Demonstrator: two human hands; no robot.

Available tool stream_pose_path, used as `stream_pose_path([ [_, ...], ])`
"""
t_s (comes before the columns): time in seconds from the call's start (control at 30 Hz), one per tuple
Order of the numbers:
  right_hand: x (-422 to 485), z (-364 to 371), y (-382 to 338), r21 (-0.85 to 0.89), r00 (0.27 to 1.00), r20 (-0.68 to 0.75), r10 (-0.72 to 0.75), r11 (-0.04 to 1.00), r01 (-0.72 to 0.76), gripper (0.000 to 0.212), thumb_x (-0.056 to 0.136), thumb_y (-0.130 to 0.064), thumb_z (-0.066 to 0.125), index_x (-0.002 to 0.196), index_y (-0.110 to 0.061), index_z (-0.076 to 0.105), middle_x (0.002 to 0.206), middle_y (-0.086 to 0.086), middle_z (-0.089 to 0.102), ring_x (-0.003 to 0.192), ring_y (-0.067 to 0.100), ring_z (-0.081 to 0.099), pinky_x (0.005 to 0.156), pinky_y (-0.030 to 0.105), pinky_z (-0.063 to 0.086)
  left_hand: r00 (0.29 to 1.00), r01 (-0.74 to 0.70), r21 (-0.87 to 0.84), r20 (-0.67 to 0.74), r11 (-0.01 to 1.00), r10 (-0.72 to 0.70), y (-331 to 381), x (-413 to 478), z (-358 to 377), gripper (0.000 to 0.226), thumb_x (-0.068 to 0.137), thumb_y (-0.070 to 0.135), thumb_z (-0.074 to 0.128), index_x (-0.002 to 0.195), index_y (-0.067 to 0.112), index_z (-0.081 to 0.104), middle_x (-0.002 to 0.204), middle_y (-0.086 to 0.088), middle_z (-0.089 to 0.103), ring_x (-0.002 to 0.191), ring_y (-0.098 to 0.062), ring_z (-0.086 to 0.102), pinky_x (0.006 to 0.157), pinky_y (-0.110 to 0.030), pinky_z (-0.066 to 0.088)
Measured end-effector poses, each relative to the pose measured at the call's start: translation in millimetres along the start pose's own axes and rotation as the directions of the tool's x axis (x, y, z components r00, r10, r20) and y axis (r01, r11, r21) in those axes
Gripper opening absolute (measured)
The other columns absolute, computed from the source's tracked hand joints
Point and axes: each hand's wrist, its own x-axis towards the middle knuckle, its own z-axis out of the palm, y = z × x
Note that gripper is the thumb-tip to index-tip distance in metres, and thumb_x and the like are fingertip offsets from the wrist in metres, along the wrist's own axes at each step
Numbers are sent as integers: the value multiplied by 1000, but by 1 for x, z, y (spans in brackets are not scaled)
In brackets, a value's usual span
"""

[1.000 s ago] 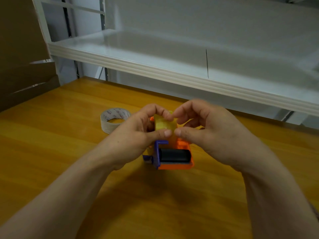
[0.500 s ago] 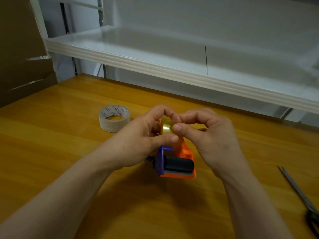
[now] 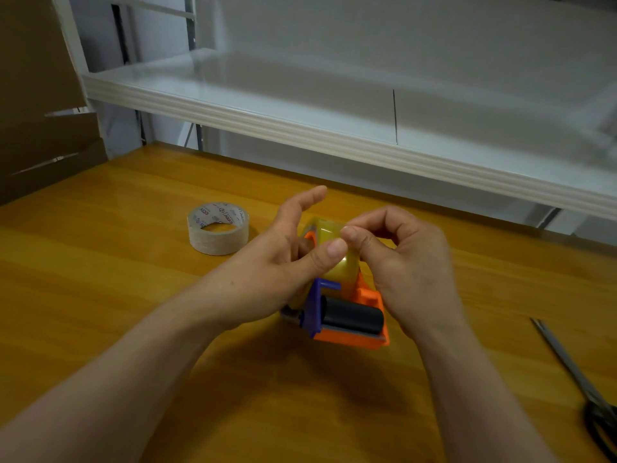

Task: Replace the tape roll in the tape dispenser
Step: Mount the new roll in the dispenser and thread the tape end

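An orange tape dispenser (image 3: 365,304) with a purple arm and a black roller lies on the wooden table (image 3: 133,295). A yellowish clear tape roll (image 3: 329,233) sits in it. My left hand (image 3: 277,262) rests against the roll's left side, thumb pressed on the roll's face, fingers spread upward. My right hand (image 3: 407,262) curls over the roll from the right, its thumb and forefinger pinched on the tape's surface beside the left thumb. A second, nearly used clear tape roll (image 3: 218,228) with a printed core lies flat to the left, apart from both hands.
Scissors (image 3: 577,379) lie at the table's right edge. A white shelf (image 3: 300,128) runs across above the back of the table. Brown cardboard (image 3: 36,111) stands at the far left.
My left fingers have opened and lifted off the roll's top, leaving the thumb on it. My right fingers keep picking at the tape's surface. The view has shifted slightly.
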Motion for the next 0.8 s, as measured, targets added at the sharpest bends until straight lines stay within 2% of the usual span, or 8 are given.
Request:
stream_pose_path([
  [0.13,4,-3,6,129,986,-63,153,981,-144,16,87,-19,77,74,-26,71,78,-5,74,84,19,71,78,49,61,1000,3,-102,4,995,-2,-16,10,0,52,75,76,63,124,62,56,79,-2,73,108,-33,70,103,-56,49],
  [0.27,7,-5,8,236,954,-108,279,940,-248,17,90,-16,73,75,-24,70,80,-5,72,84,19,71,74,40,61,974,-24,-124,222,992,52,-10,11,4,93,70,54,81,141,63,21,122,-9,72,118,-29,68,97,-39,53],
  [0.4,10,-8,10,365,910,-105,401,867,-340,15,91,-15,72,78,-19,70,80,-3,73,82,18,70,66,34,57,990,-28,-77,135,997,39,-8,8,6,85,59,70,82,132,73,38,149,10,55,140,-16,47,114,-42,39],
  [0.47,10,-9,12,418,889,-88,450,827,-377,13,92,-15,72,79,-18,71,84,0,75,87,21,72,66,35,56,972,-105,154,226,982,68,-3,1,7,117,59,44,93,143,69,15,153,9,45,136,-7,49,111,-36,44],
  [0.53,10,-10,13,438,876,-77,476,806,-399,11,92,-16,71,81,-16,72,88,3,76,91,23,73,68,35,57,962,-136,179,260,974,87,2,-9,5,134,58,20,97,145,65,5,148,7,46,132,-7,54,105,-34,51],
  [0.6,10,-11,14,437,870,-71,487,799,-412,10,92,-16,71,83,-15,72,92,5,77,94,25,74,69,36,58,964,-146,163,244,976,103,7,-7,9,129,61,18,96,146,63,10,145,4,49,130,-12,56,103,-37,53],
  [0.7,10,-9,13,393,886,-73,457,830,-396,11,91,-15,72,81,-16,71,90,6,77,91,25,74,70,37,59,972,-157,173,202,972,122,4,-5,11,106,67,24,91,146,53,26,135,11,55,124,-4,58,100,-22,50],
  [0.8,7,-5,10,196,939,-147,311,940,-281,17,90,-15,74,75,-23,69,82,-2,74,83,15,70,71,29,56,971,-167,141,194,976,138,6,-7,11,88,70,32,86,142,49,38,124,20,61,119,-3,60,96,-18,50],
])
